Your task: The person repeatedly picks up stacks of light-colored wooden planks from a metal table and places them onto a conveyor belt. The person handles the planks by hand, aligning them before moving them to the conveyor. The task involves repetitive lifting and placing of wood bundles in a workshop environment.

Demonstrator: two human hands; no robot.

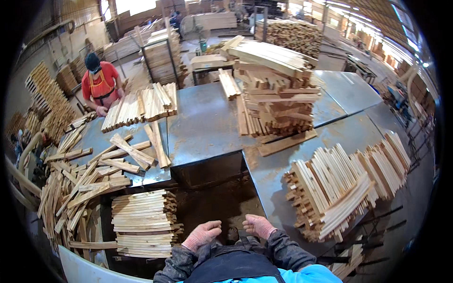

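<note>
My left hand (203, 235), in a pinkish work glove, is held in front of my body with its fingers curled together and nothing showing in them. A short gap away, my right hand (259, 226) is gloved the same way, its fingers also closed with nothing visible inside. Both hands hang over the dark floor in the table's cut-out, touching no wood. To the left of my left hand lies a neat stack of wooden strips (141, 224). Right of my right hand, a large slanted pile of strips (325, 181) rests on the metal table (198, 125).
A tall stack of boards (278, 101) stands on the table ahead. Loose sticks (85, 188) lie jumbled at the left, some over the table edge. Across the table, a person in a red shirt (101, 82) handles a row of strips (141, 107). Metal bars (377, 236) jut out at lower right.
</note>
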